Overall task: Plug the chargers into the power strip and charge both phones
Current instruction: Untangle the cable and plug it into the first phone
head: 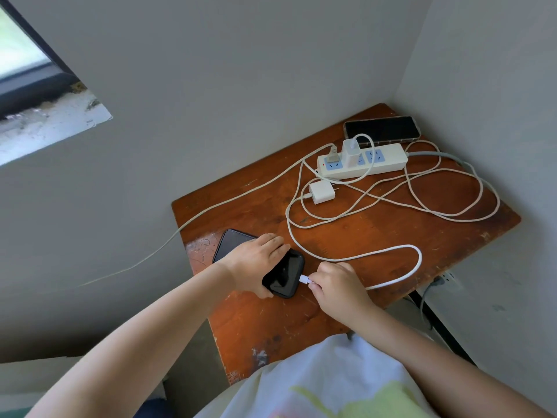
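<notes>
The left hand [256, 260] grips the near black phone [284, 274] on the wooden surface [376, 236], well in front of the power strip [388, 159]. At that phone's end, the right hand [337, 285] pinches the white cable plug [304, 279], its tip touching the phone.

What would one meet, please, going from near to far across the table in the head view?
Right hand pinching the cable plug → loose white charger → power strip → far phone.
</notes>
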Demonstrator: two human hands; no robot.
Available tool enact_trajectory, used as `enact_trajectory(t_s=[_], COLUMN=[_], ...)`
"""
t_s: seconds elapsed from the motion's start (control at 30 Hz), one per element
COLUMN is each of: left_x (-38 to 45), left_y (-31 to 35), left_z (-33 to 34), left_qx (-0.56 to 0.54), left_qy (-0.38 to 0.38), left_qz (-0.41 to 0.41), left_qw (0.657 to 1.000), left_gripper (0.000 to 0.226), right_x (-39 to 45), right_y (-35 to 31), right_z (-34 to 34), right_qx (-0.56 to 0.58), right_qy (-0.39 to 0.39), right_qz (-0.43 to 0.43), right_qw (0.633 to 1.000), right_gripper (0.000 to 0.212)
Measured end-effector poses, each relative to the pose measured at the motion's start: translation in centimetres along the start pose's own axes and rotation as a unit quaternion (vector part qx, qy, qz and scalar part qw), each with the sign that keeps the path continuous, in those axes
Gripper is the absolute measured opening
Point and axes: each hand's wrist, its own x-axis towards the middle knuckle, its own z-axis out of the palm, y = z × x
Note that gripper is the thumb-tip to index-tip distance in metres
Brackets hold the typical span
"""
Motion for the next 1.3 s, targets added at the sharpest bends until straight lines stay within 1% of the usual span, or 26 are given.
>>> enact_trajectory(t_s=[0.1,0.3,0.4,0.5,0.6,0.67,0.73,0.8,0.87,0.97,1.13,1.3], left_x=[0.4,0.2,-0.2,-0.7,-1.5,-1.9,-2.2,-2.4,-2.8,-3.3,-3.8,-4.3], left_y=[-0.7,-3.0,-3.9,-4.4,-4.5,-4.4,-4.1,-4.1,-4.2,-4.2,-3.7,-2.8], left_z=[-0.3,-0.9,-1.4,-1.5,-1.1,-1.0,-0.7,-0.3,0.4,0.8,1.3,1.7], left_qx=[0.006,0.040,0.054,0.011,0.011,-0.015,-0.024,0.028,0.062,0.064,0.052,0.050], left_qy=[-0.028,-0.111,-0.132,-0.113,-0.115,-0.097,-0.086,-0.095,-0.106,-0.098,-0.078,-0.072], left_qz=[0.004,0.003,0.015,0.006,0.000,0.003,0.008,0.012,0.011,0.003,-0.022,-0.042], left_qw=[1.000,0.993,0.990,0.994,0.993,0.995,0.996,0.995,0.992,0.993,0.995,0.995], left_gripper=[0.093,0.093,0.087,0.066,0.062,0.057,0.061,0.059,0.071,0.073,0.074,0.078], right_x=[0.0,-0.2,0.4,1.4,2.2,2.6,2.7,2.7,2.8,3.2,3.1,3.2], right_y=[0.6,1.2,1.2,1.5,1.8,2.0,2.1,2.2,2.2,2.3,2.4,2.9], right_z=[0.1,-0.1,-0.4,-0.3,0.0,0.3,0.5,0.5,0.5,0.2,0.1,-0.6], right_qx=[-0.023,-0.035,-0.014,-0.036,-0.077,-0.087,-0.091,-0.099,-0.100,-0.081,-0.085,-0.062], right_qy=[-0.044,-0.099,-0.081,-0.042,-0.069,-0.083,-0.080,-0.073,-0.072,-0.074,-0.088,-0.120], right_qz=[0.020,0.028,0.004,-0.013,-0.012,-0.017,-0.017,-0.018,-0.017,0.001,-0.005,0.004], right_qw=[0.999,0.994,0.997,0.998,0.995,0.993,0.993,0.992,0.992,0.994,0.993,0.991], right_gripper=[0.026,0.030,0.027,0.028,0.036,0.039,0.038,0.038,0.036,0.034,0.035,0.037])
